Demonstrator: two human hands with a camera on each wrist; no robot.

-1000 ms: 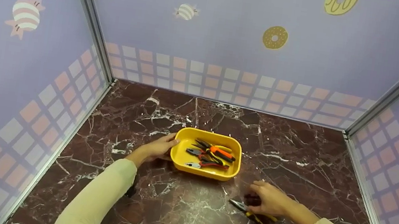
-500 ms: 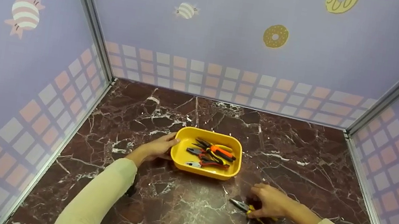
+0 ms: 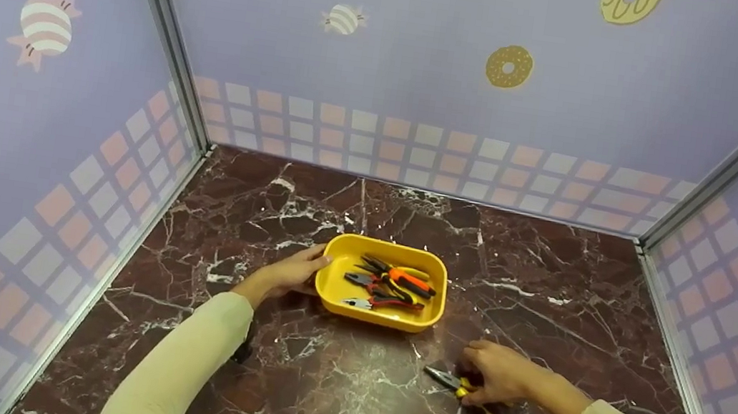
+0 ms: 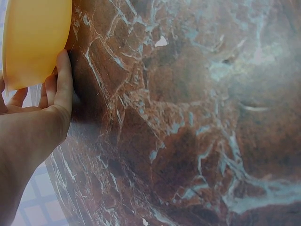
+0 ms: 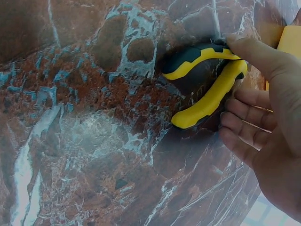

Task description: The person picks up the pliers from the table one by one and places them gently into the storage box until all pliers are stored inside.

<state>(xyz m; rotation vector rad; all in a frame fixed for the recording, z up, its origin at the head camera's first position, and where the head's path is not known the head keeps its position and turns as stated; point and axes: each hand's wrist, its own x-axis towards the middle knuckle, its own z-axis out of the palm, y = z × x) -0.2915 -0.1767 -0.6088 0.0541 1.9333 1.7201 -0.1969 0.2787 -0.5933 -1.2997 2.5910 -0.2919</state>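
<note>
Marble tabletop [image 3: 329, 389], lilac walls; I note left hand [image 3: 287, 273] cupping yellow tray [image 3: 334, 300]; right hand [image 3: 497, 375] at 5 o'clock pinches pliers [image 5: 207, 89], handles clear only wrist-side.

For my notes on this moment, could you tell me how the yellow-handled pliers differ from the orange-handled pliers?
The yellow-handled pliers lie on the marble table; the orange-handled pliers lie in the yellow tray. The right hand grips the yellow-handled pair; no hand touches the orange-handled pair, though the left hand holds the tray. Both have black on their handles.
</note>
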